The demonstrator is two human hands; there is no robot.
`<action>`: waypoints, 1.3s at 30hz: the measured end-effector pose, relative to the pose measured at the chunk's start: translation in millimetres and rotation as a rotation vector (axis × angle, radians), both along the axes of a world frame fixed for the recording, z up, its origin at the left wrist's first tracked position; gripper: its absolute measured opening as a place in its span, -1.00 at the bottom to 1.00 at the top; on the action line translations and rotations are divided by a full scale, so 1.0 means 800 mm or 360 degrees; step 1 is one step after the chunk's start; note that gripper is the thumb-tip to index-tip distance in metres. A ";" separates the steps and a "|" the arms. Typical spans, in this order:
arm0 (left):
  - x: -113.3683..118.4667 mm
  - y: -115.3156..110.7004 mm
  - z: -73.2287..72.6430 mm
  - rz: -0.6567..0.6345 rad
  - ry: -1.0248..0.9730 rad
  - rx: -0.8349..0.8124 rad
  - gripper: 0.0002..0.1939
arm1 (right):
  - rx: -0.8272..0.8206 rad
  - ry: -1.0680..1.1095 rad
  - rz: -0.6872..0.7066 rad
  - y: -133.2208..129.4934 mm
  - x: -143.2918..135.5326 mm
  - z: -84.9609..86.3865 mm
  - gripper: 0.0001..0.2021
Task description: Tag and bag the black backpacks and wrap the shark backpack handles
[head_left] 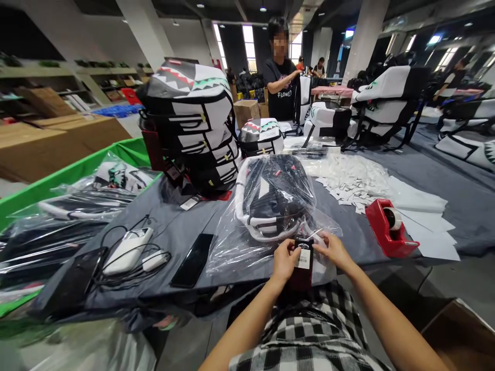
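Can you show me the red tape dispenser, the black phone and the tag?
Red tape dispenser (380,230), head view: its red side.
Black phone (192,260), head view: middle of its screen.
Tag (304,257), head view: its white label.

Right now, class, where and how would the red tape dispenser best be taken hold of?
Probably by its two long sides, with the right hand coming from above and its fingers spanning the body: the tape dispenser is long and narrow, its top looks uncovered, and it sits to the right of that hand.
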State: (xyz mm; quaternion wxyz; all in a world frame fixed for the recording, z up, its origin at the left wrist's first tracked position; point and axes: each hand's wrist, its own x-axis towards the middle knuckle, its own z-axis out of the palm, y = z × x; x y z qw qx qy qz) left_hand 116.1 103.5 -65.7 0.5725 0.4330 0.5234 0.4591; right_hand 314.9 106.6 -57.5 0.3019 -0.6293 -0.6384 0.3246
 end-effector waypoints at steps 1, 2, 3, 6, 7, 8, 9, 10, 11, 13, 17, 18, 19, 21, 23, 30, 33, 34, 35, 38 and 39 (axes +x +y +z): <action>-0.003 -0.001 -0.001 0.0008 -0.0100 -0.0049 -0.77 | -0.0006 0.0026 0.0014 -0.002 0.004 -0.003 -0.65; -0.007 -0.003 -0.003 0.0006 -0.0172 -0.0096 -0.71 | -0.0015 0.0048 0.0028 -0.005 0.007 -0.006 -0.67; -0.010 -0.004 -0.003 -0.0004 -0.0234 -0.0140 -0.66 | -0.0028 0.0070 0.0044 -0.008 0.009 -0.008 -0.68; -0.015 -0.007 -0.002 -0.0029 -0.0468 -0.0270 -0.52 | -0.0114 0.0202 0.0141 -0.021 0.009 -0.011 -0.64; -0.015 -0.007 0.000 -0.0030 -0.0534 -0.0300 -0.49 | -0.0165 0.0284 0.0166 -0.025 0.007 -0.011 -0.61; -0.013 -0.007 0.002 -0.0029 -0.0590 -0.0323 -0.46 | -0.0228 0.0377 0.0171 -0.031 0.004 -0.011 -0.57; -0.010 -0.006 0.004 -0.0029 -0.0634 -0.0340 -0.45 | -0.0291 0.0467 0.0149 -0.036 0.001 -0.011 -0.54; -0.006 -0.006 0.006 -0.0031 -0.0671 -0.0352 -0.44 | -0.0339 0.0541 0.0102 -0.042 -0.004 -0.011 -0.53; -0.002 -0.007 0.008 -0.0036 -0.0698 -0.0359 -0.43 | -0.0366 0.0598 0.0046 -0.049 -0.010 -0.012 -0.53; 0.006 -0.009 0.009 -0.0054 -0.0724 -0.0364 -0.41 | -0.0337 0.0683 -0.0024 -0.062 -0.023 -0.014 -0.54; 0.011 -0.018 0.003 -0.0031 -0.0650 -0.0328 -0.41 | -0.0248 0.0817 -0.0032 -0.083 -0.031 -0.018 -0.55; 0.010 -0.020 0.000 -0.0006 -0.0614 -0.0314 -0.42 | -0.0280 0.0825 -0.0066 -0.087 -0.027 -0.017 -0.55; 0.009 -0.022 -0.003 0.0021 -0.0580 -0.0305 -0.44 | -0.0332 0.0826 -0.0100 -0.090 -0.021 -0.017 -0.54; 0.008 -0.026 -0.009 0.0047 -0.0480 -0.0277 -0.47 | -0.0413 0.0805 -0.0119 -0.092 -0.010 -0.015 -0.50; 0.013 -0.030 -0.013 -0.0010 -0.0340 -0.0220 -0.49 | -0.0411 0.0779 -0.0067 -0.092 -0.005 -0.014 -0.44; 0.016 -0.040 -0.008 -0.0505 0.0476 0.0152 -0.71 | -0.0478 0.0834 -0.0155 -0.095 -0.023 -0.029 -0.38; -0.002 -0.024 0.011 -0.0740 0.1214 0.0533 -0.83 | -0.0619 0.0877 -0.0212 -0.104 -0.018 -0.035 -0.41; -0.005 -0.015 0.020 -0.0840 0.1441 0.0755 -0.88 | -0.0593 0.0841 -0.0236 -0.107 -0.016 -0.036 -0.44; -0.005 -0.004 0.030 -0.0953 0.1614 0.1009 -0.83 | -0.0525 0.0762 -0.0262 -0.110 -0.014 -0.036 -0.48; 0.011 0.028 0.058 -0.1371 0.1755 0.1777 -0.50 | -0.0230 0.0352 -0.0326 -0.121 -0.013 -0.034 -0.67; 0.020 0.037 0.065 -0.1523 0.1705 0.1994 -0.48 | -0.0150 0.0214 -0.0333 -0.126 -0.015 -0.034 -0.72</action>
